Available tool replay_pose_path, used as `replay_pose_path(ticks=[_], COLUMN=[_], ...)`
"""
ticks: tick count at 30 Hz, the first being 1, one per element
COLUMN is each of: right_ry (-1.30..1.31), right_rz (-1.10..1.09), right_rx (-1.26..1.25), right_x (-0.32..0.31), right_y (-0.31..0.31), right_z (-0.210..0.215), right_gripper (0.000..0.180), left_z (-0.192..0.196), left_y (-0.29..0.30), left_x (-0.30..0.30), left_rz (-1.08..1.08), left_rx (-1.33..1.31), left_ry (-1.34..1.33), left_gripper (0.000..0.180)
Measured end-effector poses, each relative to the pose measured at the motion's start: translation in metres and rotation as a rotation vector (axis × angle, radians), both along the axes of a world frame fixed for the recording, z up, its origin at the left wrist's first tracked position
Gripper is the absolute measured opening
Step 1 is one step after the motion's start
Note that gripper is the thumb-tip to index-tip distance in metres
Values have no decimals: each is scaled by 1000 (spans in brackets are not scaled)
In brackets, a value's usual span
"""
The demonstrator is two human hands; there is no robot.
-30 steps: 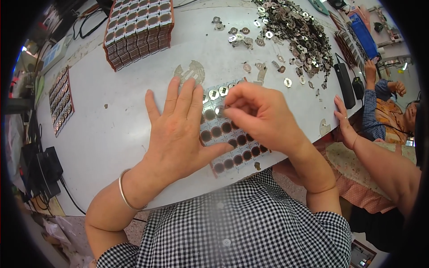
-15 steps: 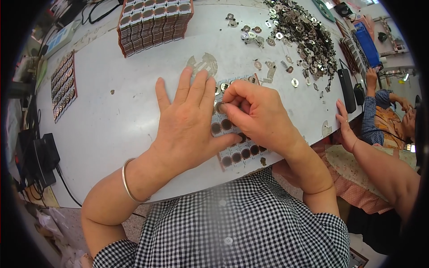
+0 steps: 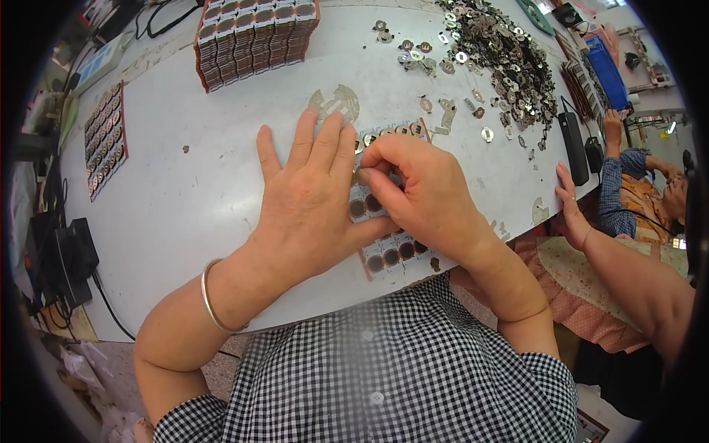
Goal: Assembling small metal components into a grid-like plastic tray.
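A circuit board panel point(image 3: 382, 249) with rows of dark round pads lies on the table in front of me, partly hidden by both hands. Shiny round metal pieces point(image 3: 369, 138) sit along its far row. My left hand point(image 3: 304, 203) lies flat with fingers spread, its thumb across the panel and its fingertips on the table. Over the panel, my right hand point(image 3: 432, 196) is closed, thumb and forefinger pinched on a small round metal piece point(image 3: 361, 176) at its left edge. The fingertips mostly cover that piece.
A tall stack of similar panels point(image 3: 255, 48) stands at the far left, and another panel point(image 3: 107, 140) lies farther left. Loose metal pieces point(image 3: 506, 70) are heaped at the far right. Another person's hand point(image 3: 569, 210) rests on the table's right edge; black adapters point(image 3: 572, 148) lie beyond it.
My right hand has shifted slightly left, its fingertips still pinched at the panel's left edge. More of the far row shows now. My left hand stays nearly in place.
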State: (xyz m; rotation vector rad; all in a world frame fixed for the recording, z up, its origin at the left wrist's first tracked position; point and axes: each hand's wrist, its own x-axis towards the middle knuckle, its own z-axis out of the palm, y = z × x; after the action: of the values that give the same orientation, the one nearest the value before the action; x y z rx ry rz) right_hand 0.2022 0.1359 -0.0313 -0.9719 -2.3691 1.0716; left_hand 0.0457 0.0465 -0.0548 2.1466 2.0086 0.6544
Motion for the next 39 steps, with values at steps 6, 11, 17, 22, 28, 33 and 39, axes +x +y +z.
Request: replay_pose_path(ticks=[6,11,17,22,28,33,39], right_ry=[24,48,49,-4,68,-157,-126], right_rz=[10,-30,-32,3,42,51,13], right_rx=[250,318,285,392,422,728,606], right_x=[5,5,2,5,27,67,58], right_y=[-5,-13,-15,-13,37,102,104], right_z=[-9,-11,-14,-13,-5,-7,-15], right_gripper=[17,21,20,19,22,22,19], left_z=[-3,-1,-1,0,3,6,5], left_y=[-2,-2,-3,-1,-3,-1,0], left_x=[0,0,-1,-1,-2,-3,-2], left_rz=[8,-3,-7,-19,-32,-55,-61], left_rx=[13,2,-29,-34,-61,-82,-87], left_ry=[3,8,44,55,60,57,62], left_gripper=[105,101,98,100,109,111,112])
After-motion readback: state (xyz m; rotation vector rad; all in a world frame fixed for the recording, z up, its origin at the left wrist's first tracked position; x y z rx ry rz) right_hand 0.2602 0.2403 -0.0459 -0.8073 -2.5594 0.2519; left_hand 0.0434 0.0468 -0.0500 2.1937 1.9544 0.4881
